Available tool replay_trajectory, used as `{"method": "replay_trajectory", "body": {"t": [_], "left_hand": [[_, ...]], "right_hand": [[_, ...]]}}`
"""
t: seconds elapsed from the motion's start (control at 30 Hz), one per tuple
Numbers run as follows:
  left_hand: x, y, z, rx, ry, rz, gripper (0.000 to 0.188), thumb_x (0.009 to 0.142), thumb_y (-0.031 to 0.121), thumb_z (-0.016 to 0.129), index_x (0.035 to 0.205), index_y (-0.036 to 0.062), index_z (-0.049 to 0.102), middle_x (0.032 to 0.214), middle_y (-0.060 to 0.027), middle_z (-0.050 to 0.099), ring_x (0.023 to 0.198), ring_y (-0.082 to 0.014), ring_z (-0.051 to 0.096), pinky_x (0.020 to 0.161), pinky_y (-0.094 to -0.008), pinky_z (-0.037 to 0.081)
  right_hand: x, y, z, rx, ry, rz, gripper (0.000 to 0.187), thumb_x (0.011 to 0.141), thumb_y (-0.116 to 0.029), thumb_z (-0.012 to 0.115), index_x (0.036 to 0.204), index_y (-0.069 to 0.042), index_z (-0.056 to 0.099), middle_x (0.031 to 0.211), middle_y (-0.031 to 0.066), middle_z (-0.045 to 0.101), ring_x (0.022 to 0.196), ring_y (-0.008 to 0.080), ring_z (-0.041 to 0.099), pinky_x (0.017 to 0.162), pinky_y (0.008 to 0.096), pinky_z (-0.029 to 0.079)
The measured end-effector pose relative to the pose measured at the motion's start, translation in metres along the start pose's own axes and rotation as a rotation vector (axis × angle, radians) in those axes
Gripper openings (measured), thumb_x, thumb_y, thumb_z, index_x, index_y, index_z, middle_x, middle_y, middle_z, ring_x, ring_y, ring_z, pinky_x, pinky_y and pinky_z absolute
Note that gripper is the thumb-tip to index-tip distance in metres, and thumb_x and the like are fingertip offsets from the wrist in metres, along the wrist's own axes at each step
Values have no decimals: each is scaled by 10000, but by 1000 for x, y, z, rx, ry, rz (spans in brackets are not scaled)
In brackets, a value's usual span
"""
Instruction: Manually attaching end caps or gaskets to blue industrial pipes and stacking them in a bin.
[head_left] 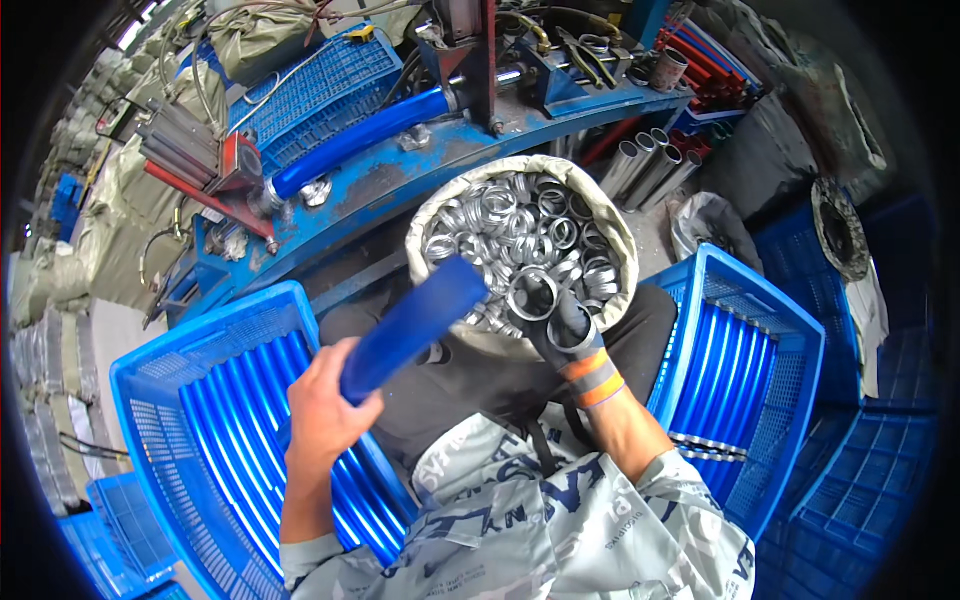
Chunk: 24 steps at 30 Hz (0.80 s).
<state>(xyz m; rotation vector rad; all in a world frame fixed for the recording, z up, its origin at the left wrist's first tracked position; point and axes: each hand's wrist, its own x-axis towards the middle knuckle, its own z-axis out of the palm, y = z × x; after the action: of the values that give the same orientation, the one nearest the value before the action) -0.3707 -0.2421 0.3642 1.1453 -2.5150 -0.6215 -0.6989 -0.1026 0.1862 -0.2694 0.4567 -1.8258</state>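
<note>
My bare left hand [332, 405] is closed around the lower end of a blue tube [415, 325], which tilts up to the right and is blurred by motion. My right hand [572, 345], in a dark glove with an orange-striped cuff, pinches a silvery metal ring [532, 294]. That ring is just off the tube's upper end, apart from it. Below both hangs a round sack [625, 235] with a rolled pale rim, full of loose metal rings [500, 205], between my knees. Some rings are hidden behind the tube and my glove.
Blue crates of blue tubes stand on my left [125, 385] and right [815, 350]. Ahead, a blue metal bench [440, 160] carries a machine with another blue tube [365, 140] across it. Steel pipes [640, 165] stand at the back right.
</note>
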Motion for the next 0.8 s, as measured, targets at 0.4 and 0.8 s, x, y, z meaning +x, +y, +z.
{"method": "replay_trajectory", "body": {"t": [0.4, 0.8], "left_hand": [[8, 10, 29, -77, -88, -4, 628, 758, 132, 867, 1370, 89, 729, 1181, -169, 789, 1068, -399, 792, 936, -462, 625], [-6, 3, 13, -59, -182, 74, 620, 720, 141, 852, 1329, 127, 738, 1058, -133, 743, 977, -406, 759, 840, -498, 615]], "right_hand": [[6, -10, 25, -323, 194, 7, 542, 1007, -349, 905, 1392, -19, 714, 1136, 57, 802, 1025, 150, 766, 727, 282, 642], [20, -3, 35, -407, 221, 192, 688, 1067, -420, 804, 1583, -9, 610, 1130, 56, 791, 999, 148, 762, 885, 292, 630]]}}
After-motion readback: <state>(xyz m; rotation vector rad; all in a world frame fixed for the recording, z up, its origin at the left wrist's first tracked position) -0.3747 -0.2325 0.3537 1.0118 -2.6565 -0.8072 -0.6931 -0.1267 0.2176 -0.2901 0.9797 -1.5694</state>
